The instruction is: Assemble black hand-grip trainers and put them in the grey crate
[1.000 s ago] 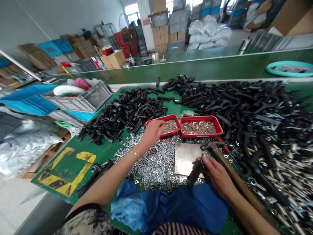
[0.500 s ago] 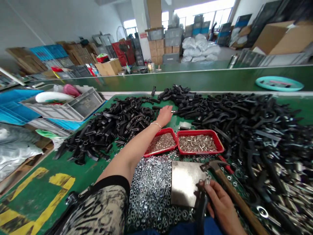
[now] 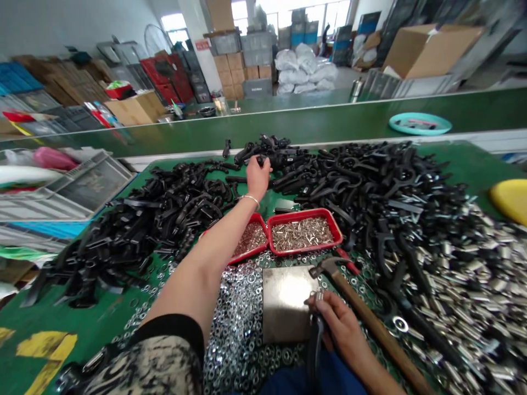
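1 black part (image 3: 314,345) is gripped in the right hand (image 3: 343,323), which is closed around it; its silvery end (image 3: 317,297) is near the thumb, over the right edge of the metal plate (image 3: 284,302). The left hand (image 3: 258,176) is stretched far forward, and its fingers are bent at a dark piece (image 3: 261,160) by the heap of black parts (image 3: 349,170); I cannot tell if they hold it. 2 red trays (image 3: 336,233) with small metal pieces (image 3: 302,232) stand behind the plate, side by side. Small metal rings (image 3: 236,318) lie spread at the plate's left, and a hammer (image 3: 368,310) lies beside the right hand on the green table (image 3: 102,321).
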Demonstrator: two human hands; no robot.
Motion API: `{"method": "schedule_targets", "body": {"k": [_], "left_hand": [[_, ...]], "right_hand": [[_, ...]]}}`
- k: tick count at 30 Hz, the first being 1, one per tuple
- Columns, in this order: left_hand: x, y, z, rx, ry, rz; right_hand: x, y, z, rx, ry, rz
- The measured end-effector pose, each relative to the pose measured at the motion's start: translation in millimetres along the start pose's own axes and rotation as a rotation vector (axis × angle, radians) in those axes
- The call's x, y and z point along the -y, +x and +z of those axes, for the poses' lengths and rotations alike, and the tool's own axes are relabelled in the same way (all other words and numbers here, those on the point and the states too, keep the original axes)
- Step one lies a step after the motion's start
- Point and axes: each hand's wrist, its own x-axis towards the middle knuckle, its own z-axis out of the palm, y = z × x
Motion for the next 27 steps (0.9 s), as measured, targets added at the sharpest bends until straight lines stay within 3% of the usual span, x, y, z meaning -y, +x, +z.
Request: {"method": "schedule_targets", "body": {"k": [3, 6, 9, 11, 13, 16, 18, 21, 27], "left_hand": [[-25.0, -60.8, -59.2, -0.018, -0.242, 0.163], [-41.0, -161.3, -122.7, 0.096, -0.223, 0.338], [-43.7, -270.3, -165.3, 0.282, -0.148, 0.44], [-44.4, -329.1, -177.8, 0.492, -0.205, 0.39], [-49.6, -369.4, -179.6, 0.637, -0.34, 0.162], [-65.8, -395.7, -170.9, 0.762, -0.705, -0.365], [-76.5, -396.0, -163.6, 0.815, -0.898, -0.612], [-84.7, -385.7, -157.9, 0.791, -0.948, -0.643], [-84.2, -363.7, -155.6, 0.617, -1.019, -0.564]], "right_hand": [[6.2, -4.2, -1.2, 0.062, 0.07, -0.042], [26.2, -7.3, -5.7, 0.104, 0.31, -0.143], [55.5, -3.9, -8.7, 0.092, 0.569, -0.206], [67.9, -0.8, -4.6, 0.131, 0.629, -0.183], [68.0, -1.5, 6.4, 0.175, 0.609, -0.114], [50.9, -11.2, 30.0, 0.163, 0.539, 0.008], [39.7, -19.0, 42.1, 0.152, 0.491, 0.038], [40.9, -24.3, 43.4, 0.181, 0.442, -0.042], [89.7, -27.4, 5.3, 0.186, 0.537, -0.344]]}}
